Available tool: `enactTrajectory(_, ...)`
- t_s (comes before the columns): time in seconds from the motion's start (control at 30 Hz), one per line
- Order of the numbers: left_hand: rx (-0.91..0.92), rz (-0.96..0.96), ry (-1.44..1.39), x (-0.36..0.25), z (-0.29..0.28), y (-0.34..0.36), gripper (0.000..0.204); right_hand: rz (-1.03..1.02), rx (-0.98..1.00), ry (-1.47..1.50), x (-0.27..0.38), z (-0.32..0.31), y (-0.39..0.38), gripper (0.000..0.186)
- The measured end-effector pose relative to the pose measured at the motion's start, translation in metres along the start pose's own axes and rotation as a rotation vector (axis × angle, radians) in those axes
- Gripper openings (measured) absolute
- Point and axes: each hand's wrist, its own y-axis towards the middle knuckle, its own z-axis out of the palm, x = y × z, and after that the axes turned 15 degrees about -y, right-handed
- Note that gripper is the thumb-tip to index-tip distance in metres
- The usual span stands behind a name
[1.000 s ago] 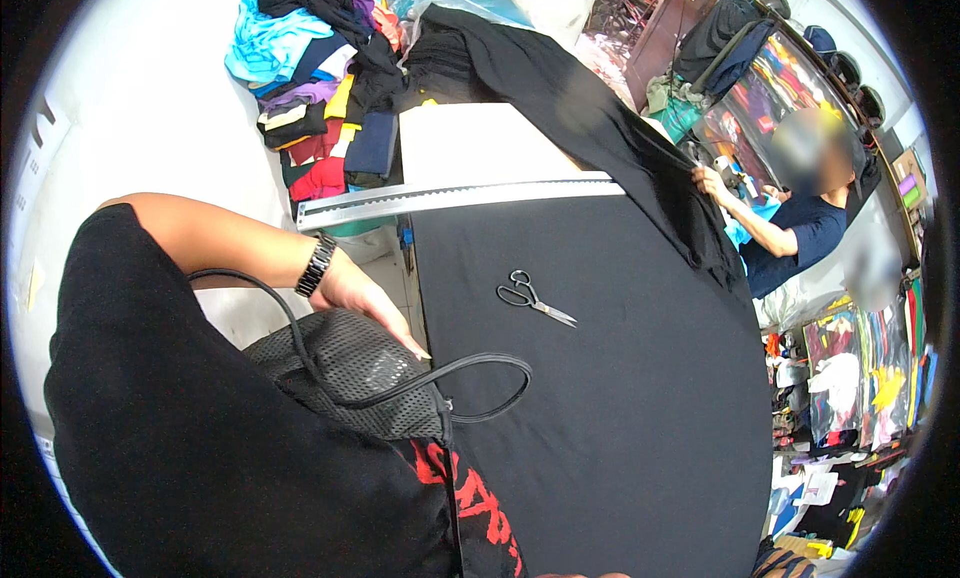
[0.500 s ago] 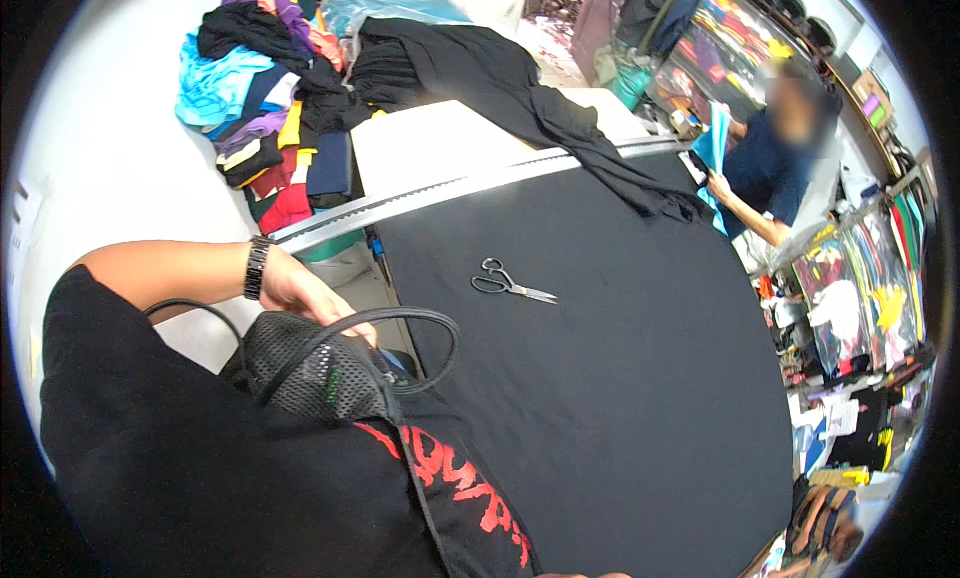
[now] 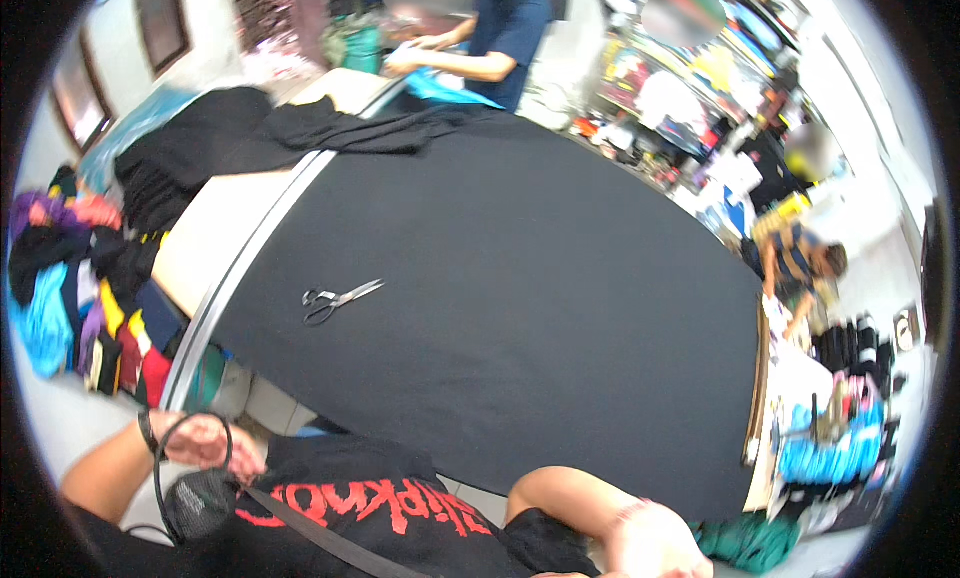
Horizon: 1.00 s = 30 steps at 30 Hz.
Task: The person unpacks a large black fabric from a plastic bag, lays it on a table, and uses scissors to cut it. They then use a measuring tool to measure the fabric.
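Low at the left, my left hand (image 3: 208, 444), a dark watch at its wrist, is raised beside a black mesh pouch (image 3: 197, 505) with a looped black cord. Its fingers look apart and hold nothing that I can see. My right hand (image 3: 662, 544) is at the lower edge near my body, blurred and partly cut off, so its fingers cannot be made out. Black fabric (image 3: 520, 258) lies spread over the large table in front of me. A pair of scissors (image 3: 352, 295) rests on it at the left, away from both hands.
A metal rail (image 3: 232, 278) runs along the table's left side, with bunched black cloth (image 3: 215, 143) across it. Colourful cloth (image 3: 45, 313) is heaped at far left. One person (image 3: 512, 38) handles light-blue cloth at the far edge; another person (image 3: 797, 263) is at the right.
My view has swung to the right, so the scissors and cloth heap appear farther left. My right forearm and a second person have come into view. The scissors still lie on the fabric.
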Motion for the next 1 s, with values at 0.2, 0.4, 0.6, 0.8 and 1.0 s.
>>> enactTrajectory(0.2, -0.072, -0.175, -0.44, 0.05, -0.076, -0.051, 0.085, 0.724, 0.052, 0.266, 0.09, -0.015, -0.08, 0.02)
enactTrajectory(0.4, -0.413, -0.139, -0.375, 0.072, -0.069, -0.072, 0.079, 0.849, 0.7, 1.191, 0.073, -0.019, -0.1, 0.015)
enactTrajectory(0.6, -0.518, -0.094, -0.28, 0.09, -0.05, -0.066, 0.072, 0.573, 0.692, 1.175, 0.055, -0.042, -0.108, 0.007)
enactTrajectory(0.8, -0.494, -0.08, -0.242, 0.13, -0.05, -0.05, 0.066, 0.512, 0.615, 0.777, 0.026, -0.061, -0.105, 0.001)
enactTrajectory(1.0, -0.545, -0.112, -0.233, 0.13, -0.041, -0.058, 0.06, 0.358, 0.386, 0.367, -0.011, -0.033, -0.063, 0.008)
